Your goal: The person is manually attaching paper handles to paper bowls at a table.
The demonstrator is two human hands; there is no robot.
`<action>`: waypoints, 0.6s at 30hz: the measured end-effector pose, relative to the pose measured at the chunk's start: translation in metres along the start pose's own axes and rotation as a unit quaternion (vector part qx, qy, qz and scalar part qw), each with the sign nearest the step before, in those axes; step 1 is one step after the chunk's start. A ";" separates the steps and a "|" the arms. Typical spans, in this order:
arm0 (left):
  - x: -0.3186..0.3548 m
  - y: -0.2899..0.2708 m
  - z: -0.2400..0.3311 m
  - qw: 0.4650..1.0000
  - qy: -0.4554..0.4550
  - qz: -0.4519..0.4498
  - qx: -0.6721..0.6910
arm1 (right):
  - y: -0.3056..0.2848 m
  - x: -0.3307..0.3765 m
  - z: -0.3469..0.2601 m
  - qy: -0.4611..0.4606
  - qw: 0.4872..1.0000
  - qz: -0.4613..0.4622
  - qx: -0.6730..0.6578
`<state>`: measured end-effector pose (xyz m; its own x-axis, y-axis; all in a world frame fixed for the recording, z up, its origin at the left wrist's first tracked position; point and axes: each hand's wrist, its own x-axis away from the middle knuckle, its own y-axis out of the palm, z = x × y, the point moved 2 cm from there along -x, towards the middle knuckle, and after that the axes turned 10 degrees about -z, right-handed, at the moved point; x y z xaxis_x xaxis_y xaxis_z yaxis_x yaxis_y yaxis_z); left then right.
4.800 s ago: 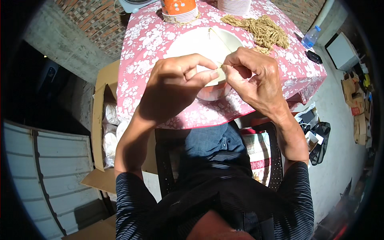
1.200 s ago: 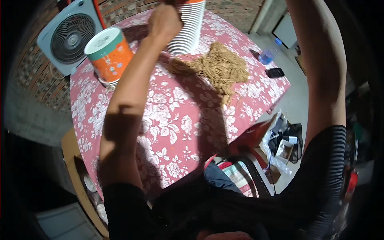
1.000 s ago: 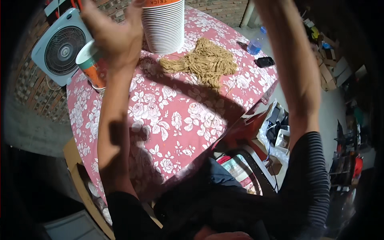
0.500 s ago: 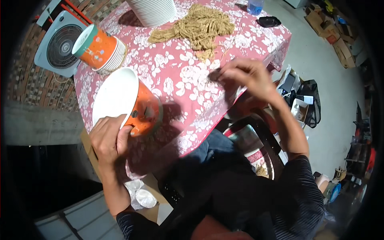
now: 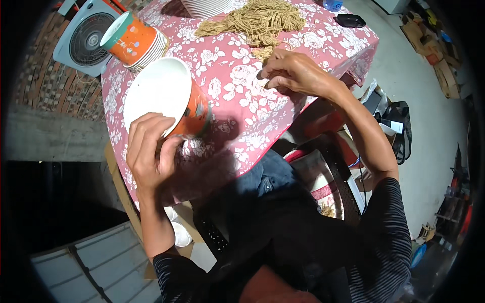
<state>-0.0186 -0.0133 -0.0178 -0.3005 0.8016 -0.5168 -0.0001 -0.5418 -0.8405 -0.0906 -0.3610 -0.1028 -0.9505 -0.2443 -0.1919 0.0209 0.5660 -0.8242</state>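
Note:
A large orange paper bucket [image 5: 194,113] with a white inside stands on the table, its wide mouth toward me. My left hand [image 5: 151,149] is at the near side of its rim, fingers curved and touching the edge, thumb apart from the wall. My right hand [image 5: 290,73] hovers over the cloth just below a heap of tan yarn [image 5: 262,22]. Its fingers are curled with the thumb close to them. Anything between those fingertips is too small to make out.
A stack of orange and green paper buckets [image 5: 134,43] stands at the back left, beside a box fan [image 5: 88,38]. More white stacked buckets [image 5: 207,6] are at the far edge. A black pouch [image 5: 349,20] lies far right on the flowered tablecloth [image 5: 222,65].
My left thumb has come away from the bucket's wall, and the grip on the rim has loosened. My right hand has shifted slightly toward the yarn. The whole view has moved a little.

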 end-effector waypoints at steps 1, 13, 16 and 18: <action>-0.001 0.000 0.001 1.000 -0.003 0.008 -0.004 | 0.001 -0.005 0.001 0.008 1.000 -0.019 0.006; -0.004 0.009 0.006 0.999 -0.031 0.022 0.006 | 0.003 -0.012 -0.001 -0.020 0.999 0.009 -0.032; -0.002 0.011 0.010 0.997 -0.021 0.078 0.020 | 0.008 -0.008 -0.025 0.010 1.000 0.000 -0.018; 0.000 0.006 0.020 0.994 -0.013 0.105 -0.024 | 0.019 -0.011 -0.042 0.050 0.998 0.013 0.047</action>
<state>-0.0372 -0.0215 -0.0197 -0.3139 0.6653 -0.6774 0.1110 -0.6828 -0.7221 -0.0929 -0.3143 -0.0937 -0.9756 -0.1479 -0.1624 0.0697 0.4927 -0.8674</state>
